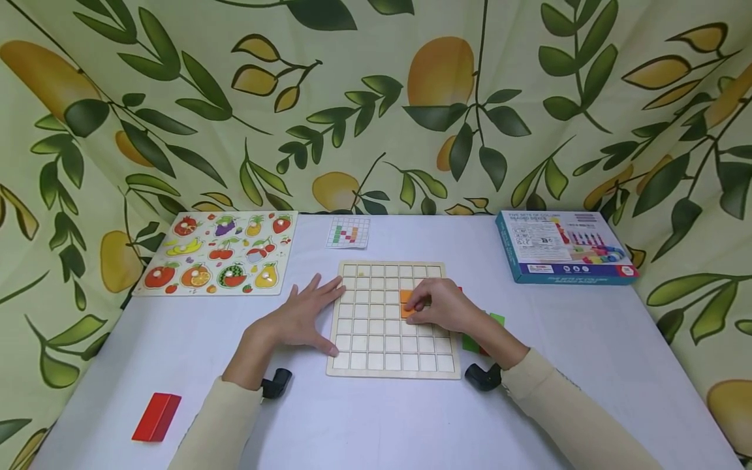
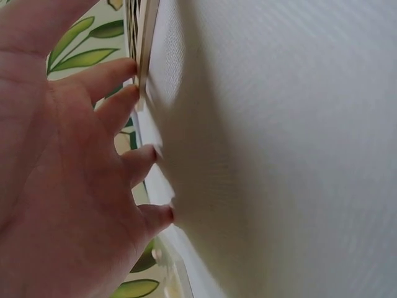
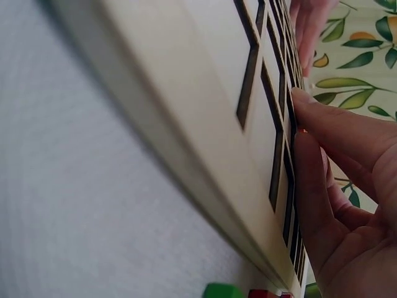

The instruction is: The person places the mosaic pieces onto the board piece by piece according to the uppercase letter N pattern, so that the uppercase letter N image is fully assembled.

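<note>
In the head view a wooden grid board (image 1: 376, 358) lies at the middle of the table. My left hand (image 1: 299, 316) is spread at its left side, with the thumb and a fingertip touching the board's edge. Two orange square tiles (image 1: 406, 296) sit one below the other in the grid, right of centre. My right hand (image 1: 443, 305) pinches the nearer one between thumb and finger at the board's surface. Only a sliver of orange shows between those fingers in the right wrist view. Partly under the right forearm lie green blocks (image 1: 470, 344) and a bit of red.
A small pattern card (image 1: 348, 234) with coloured squares lies behind the board. A fruit puzzle board (image 1: 220, 254) is at the back left, a boxed toy set (image 1: 564, 248) at the back right. A red block (image 1: 156, 417) lies at the front left.
</note>
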Available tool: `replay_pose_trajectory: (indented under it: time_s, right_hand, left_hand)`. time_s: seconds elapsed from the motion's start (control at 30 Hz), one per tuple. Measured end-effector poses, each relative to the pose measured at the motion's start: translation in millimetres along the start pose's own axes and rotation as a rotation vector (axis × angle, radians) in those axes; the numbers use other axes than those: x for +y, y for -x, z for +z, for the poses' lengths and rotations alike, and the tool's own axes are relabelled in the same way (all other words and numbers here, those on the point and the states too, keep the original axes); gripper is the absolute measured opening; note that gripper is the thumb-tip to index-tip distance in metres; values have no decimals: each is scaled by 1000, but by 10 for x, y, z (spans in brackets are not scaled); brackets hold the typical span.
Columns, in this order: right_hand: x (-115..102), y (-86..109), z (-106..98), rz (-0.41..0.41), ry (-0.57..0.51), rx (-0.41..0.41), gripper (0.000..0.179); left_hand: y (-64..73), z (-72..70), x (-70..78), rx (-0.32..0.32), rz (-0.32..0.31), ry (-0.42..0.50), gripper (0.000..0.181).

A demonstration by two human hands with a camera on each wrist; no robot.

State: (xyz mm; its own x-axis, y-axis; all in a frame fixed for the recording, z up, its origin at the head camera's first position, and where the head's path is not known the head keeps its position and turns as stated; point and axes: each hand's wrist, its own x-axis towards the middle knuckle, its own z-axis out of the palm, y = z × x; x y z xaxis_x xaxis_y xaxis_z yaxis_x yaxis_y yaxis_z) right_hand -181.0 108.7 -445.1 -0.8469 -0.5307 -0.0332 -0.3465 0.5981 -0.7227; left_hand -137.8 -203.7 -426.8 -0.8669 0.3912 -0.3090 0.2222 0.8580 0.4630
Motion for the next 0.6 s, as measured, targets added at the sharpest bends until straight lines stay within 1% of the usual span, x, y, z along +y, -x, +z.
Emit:
replay_pose_trajectory:
  time_s: [0.27, 0.4, 0.5, 0.6]
  right_hand:
    - [-1, -2, 0, 3, -1, -8, 16]
    - [21, -4, -24, 2, 2, -40, 18]
    - [30, 2, -77, -8, -9, -78, 24]
    - [23, 17, -152, -3, -37, -102, 34]
  left_hand:
    - [-4, -2, 1, -7, -5, 6, 120]
    - [4, -13, 5, -12, -4, 10, 120]
    - [7, -20, 5, -20, -5, 5, 120]
    - [8, -28, 4, -25, -6, 1, 119]
